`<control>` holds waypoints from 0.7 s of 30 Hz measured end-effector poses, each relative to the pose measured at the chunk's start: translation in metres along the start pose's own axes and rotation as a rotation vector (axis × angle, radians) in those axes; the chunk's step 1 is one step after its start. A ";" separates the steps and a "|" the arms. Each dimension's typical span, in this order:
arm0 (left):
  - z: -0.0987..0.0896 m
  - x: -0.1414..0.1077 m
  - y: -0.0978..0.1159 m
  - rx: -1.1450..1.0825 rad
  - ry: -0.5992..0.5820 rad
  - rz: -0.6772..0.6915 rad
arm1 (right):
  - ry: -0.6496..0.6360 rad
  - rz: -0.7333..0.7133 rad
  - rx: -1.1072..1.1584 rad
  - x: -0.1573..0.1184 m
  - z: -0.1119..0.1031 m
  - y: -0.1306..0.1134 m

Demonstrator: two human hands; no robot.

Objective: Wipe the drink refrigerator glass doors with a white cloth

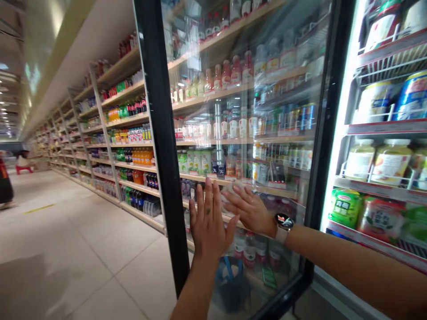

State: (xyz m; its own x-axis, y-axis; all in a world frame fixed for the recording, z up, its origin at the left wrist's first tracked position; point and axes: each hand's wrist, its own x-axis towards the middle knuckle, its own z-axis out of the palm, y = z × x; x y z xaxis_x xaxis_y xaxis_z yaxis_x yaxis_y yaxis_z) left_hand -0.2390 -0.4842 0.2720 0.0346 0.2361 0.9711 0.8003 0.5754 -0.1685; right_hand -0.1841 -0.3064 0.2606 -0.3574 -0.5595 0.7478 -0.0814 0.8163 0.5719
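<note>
A glass cooler door (pixel 283 58) with a black frame stands swung open in front of me. My left hand (pixel 210 222) is raised with its fingers stretched upward and its back toward me, at the glass. Just right of it, my right hand (pixel 251 211), with a watch on the wrist, reaches in from the right, fingers spread and pointing left over the pane. A pale, blurred patch shows behind its fingertips; whether it is a reflection or a thing is unclear. Neither hand visibly holds anything.
The lit cooler (pixel 353 129) at right holds cans, jars and packs (pixel 345 208). Drink shelves (pixel 140 186) run back on the left beside a tiled floor (pixel 83 249). A dark bucket (pixel 231 289) shows in the lower glass. A person (pixel 5 182) is at far left, near a red stool (pixel 24 168).
</note>
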 end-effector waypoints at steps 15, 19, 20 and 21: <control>0.007 0.001 0.004 0.130 -0.059 -0.026 | 0.028 -0.106 -0.059 0.002 -0.020 0.051; 0.009 0.001 0.002 0.101 -0.068 -0.047 | 0.130 0.251 -0.033 0.031 -0.025 0.068; 0.010 0.001 0.002 0.096 -0.064 -0.047 | 0.143 0.292 -0.020 0.031 -0.023 0.065; 0.011 0.001 0.001 0.094 -0.063 -0.046 | 0.151 0.309 -0.013 0.029 -0.019 0.060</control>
State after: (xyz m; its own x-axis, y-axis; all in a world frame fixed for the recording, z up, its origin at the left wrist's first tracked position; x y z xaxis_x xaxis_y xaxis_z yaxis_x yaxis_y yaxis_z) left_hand -0.2447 -0.4748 0.2714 -0.0407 0.2545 0.9662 0.7404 0.6571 -0.1419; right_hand -0.1821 -0.2767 0.3230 -0.2217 -0.3021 0.9271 0.0211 0.9491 0.3143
